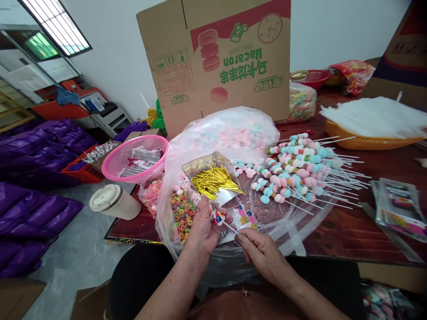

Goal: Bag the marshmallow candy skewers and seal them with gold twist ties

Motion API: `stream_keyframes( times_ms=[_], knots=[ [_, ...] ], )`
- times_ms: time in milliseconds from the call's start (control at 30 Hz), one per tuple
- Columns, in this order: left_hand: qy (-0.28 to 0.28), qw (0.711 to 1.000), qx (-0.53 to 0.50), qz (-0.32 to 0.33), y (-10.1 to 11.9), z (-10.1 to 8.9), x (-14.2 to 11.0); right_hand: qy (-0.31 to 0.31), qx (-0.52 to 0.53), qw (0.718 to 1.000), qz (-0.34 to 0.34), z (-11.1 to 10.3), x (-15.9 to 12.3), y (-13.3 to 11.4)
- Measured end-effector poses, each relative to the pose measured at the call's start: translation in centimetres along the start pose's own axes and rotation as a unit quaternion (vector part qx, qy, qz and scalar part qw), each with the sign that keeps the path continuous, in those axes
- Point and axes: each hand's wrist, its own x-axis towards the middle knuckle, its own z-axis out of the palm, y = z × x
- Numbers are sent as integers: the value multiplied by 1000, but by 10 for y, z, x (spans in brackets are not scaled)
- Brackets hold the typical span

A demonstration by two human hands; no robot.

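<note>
My left hand point(204, 226) is closed around a candy skewer point(217, 217) whose top sits in a printed clear wrapper. With thumb and fingers, my right hand point(262, 251) pinches the lower end of its white stick point(231, 228). Just beyond my hands lie gold twist ties point(213, 183) in an opened foil pouch point(196, 165). Ring-shaped candies point(184, 218) are left of my left hand. A printed wrapper point(245, 216) lies flat behind the stick. Finished-looking marshmallow skewers point(296, 173) are piled to the right, sticks pointing right.
A large clear bag of pastel candies point(230, 129) stands before an upright cardboard box point(213, 58). At left are a pink basket point(108, 166) with packets and a lidded cup point(115, 202). To the right are an orange basket point(347, 141) of white sticks and stacked wrappers point(398, 204).
</note>
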Motion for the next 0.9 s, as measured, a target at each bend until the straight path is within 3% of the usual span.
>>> stream_keyframes(
  times_ms=[167,233,333,400,467,567,700,767,833,900],
  knots=[
    [-103,993,-58,-8,3,-10,5,-64,205,968,132,5,1,2],
    [-117,990,-69,-22,-7,-7,5,-78,220,961,150,10,2,1],
    [-94,993,-72,-25,-32,2,-3,8,99,992,76,17,5,0],
    [-84,995,-51,-26,-48,4,-10,95,13,995,12,18,7,1],
    [-103,994,-14,-36,-55,0,-14,117,-1,993,-4,15,9,4],
    [-137,989,-2,-57,-41,-14,-6,44,123,989,68,6,8,9],
    [-151,985,-84,-18,-1,-23,18,-78,354,916,169,-1,2,11],
    [-161,981,-106,0,11,-16,23,-102,377,902,186,-1,-1,10],
    [-147,983,-105,0,14,-5,21,-72,294,938,169,0,-3,8],
    [-100,990,-103,-8,9,6,15,-2,119,988,99,2,-3,6]
  ],
)
